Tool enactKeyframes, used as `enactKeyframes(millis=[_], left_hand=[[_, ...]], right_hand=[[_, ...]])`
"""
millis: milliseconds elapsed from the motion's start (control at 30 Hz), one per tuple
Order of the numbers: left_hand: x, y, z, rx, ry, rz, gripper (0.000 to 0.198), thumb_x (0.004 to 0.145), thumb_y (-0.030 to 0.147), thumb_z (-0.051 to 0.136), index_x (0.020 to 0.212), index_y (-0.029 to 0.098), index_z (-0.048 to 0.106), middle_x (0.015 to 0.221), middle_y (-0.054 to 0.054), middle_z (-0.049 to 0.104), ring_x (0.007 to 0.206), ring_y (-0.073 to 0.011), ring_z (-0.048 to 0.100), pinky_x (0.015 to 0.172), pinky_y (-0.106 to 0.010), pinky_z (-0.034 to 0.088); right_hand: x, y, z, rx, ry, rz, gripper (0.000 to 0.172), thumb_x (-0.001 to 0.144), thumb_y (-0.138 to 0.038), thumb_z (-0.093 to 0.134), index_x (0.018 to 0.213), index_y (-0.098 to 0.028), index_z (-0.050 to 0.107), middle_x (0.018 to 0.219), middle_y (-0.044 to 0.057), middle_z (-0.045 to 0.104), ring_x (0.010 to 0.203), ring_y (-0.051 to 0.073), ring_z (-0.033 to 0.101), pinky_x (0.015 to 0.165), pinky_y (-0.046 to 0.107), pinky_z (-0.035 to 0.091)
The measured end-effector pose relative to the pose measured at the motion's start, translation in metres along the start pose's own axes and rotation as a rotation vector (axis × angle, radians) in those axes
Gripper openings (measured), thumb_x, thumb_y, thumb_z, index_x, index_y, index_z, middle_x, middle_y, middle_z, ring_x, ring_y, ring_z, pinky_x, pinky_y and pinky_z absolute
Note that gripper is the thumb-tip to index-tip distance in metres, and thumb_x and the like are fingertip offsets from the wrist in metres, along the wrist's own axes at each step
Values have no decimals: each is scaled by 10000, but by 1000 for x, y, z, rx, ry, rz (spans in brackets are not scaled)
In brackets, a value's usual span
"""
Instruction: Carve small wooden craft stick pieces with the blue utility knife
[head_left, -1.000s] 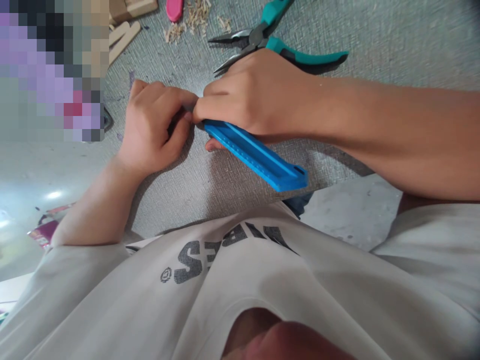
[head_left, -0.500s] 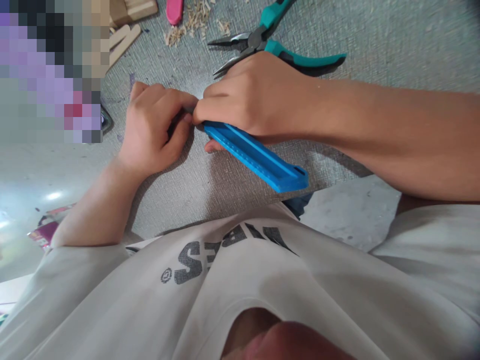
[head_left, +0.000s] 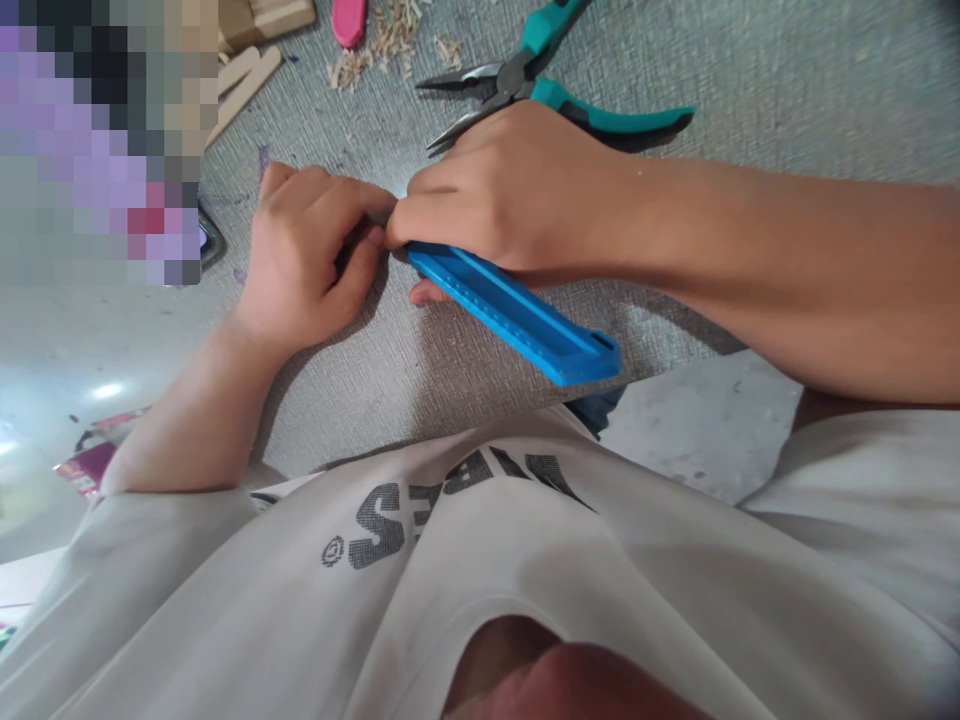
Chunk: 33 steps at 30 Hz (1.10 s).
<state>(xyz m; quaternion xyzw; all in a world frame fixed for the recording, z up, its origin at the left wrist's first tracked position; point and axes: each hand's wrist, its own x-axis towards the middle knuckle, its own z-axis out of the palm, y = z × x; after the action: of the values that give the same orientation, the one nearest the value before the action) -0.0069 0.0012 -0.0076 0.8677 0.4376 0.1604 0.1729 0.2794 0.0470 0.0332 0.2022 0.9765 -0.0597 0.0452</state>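
Observation:
My right hand (head_left: 495,190) is wrapped round a blue utility knife (head_left: 517,315). Its handle slants down to the right from under my fingers, and the blade end is hidden by them. Close on the left, my left hand (head_left: 304,250) is closed, thumb and forefinger pinched together where they meet my right fingertips. Whatever sits in that pinch is too covered to name. Just beyond my right hand lie needle-nose pliers (head_left: 512,80) with teal handles, their jaws spread.
Wood shavings (head_left: 379,45) are scattered on the grey textured tabletop (head_left: 787,90), beside a pink object (head_left: 349,20). Flat wooden sticks (head_left: 244,95) lie at the upper left near a wooden block (head_left: 266,22). A blurred-out patch covers the upper left corner.
The tail end of the utility knife has shifted very slightly to the right. Both hands stay in practically the same place.

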Motion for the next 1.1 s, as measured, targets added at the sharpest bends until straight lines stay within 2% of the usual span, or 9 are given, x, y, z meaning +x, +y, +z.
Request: enactKeyframes(millis=[167, 333, 633, 833, 967, 1100], left_hand=[[-1, -2, -1, -7, -25, -5, 630, 1258, 693, 360, 1338, 235, 785, 1061, -37, 742, 1151, -178, 755, 1255, -488, 582], [0, -2, -2, 18, -20, 13, 613, 1261, 683, 351, 1351, 256, 782, 1040, -32, 726, 1133, -194, 768, 1198, -513, 588], [-1, -5, -2, 14, -1, 15, 545, 1252, 675, 429, 1348, 291, 803, 1028, -24, 748, 1086, -184, 742, 1166, -462, 553], [0, -2, -5, 44, -7, 23, 484, 1254, 625, 459, 1373, 321, 816, 1045, -28, 775, 1099, -188, 762, 1132, -461, 568], [-1, -5, -5, 64, 12, 49, 523, 1250, 641, 468, 1355, 265, 816, 1020, -25, 761, 1101, -178, 790, 1087, -453, 598], [-2, -7, -4, 52, -6, 46, 567, 1250, 665, 457, 1357, 226, 800, 1006, -22, 727, 1151, -186, 819, 1113, -471, 617]], right_hand=[[7, -5, -11, 11, -118, 30, 757, 1211, -839, 489, 1660, -241, 607, 1229, 39, 809, 1157, 376, 897, 878, 444, 634], [7, -4, -14, 30, -181, 57, 787, 1208, -842, 497, 1711, -242, 577, 1323, 64, 813, 1274, 421, 891, 951, 503, 683], [7, -2, -13, 60, -238, 67, 815, 1219, -839, 461, 1773, -243, 508, 1480, 97, 780, 1461, 486, 838, 1098, 598, 703], [6, -5, -15, 67, -245, 68, 817, 1223, -847, 432, 1760, -238, 524, 1460, 92, 780, 1464, 492, 839, 1097, 619, 714], [6, -7, -16, 61, -240, 74, 797, 1238, -831, 395, 1731, -228, 564, 1469, 97, 777, 1454, 494, 843, 1086, 636, 725], [6, -4, -15, 88, -256, 107, 800, 1232, -837, 408, 1737, -239, 571, 1527, 96, 760, 1485, 511, 826, 1154, 690, 718]])
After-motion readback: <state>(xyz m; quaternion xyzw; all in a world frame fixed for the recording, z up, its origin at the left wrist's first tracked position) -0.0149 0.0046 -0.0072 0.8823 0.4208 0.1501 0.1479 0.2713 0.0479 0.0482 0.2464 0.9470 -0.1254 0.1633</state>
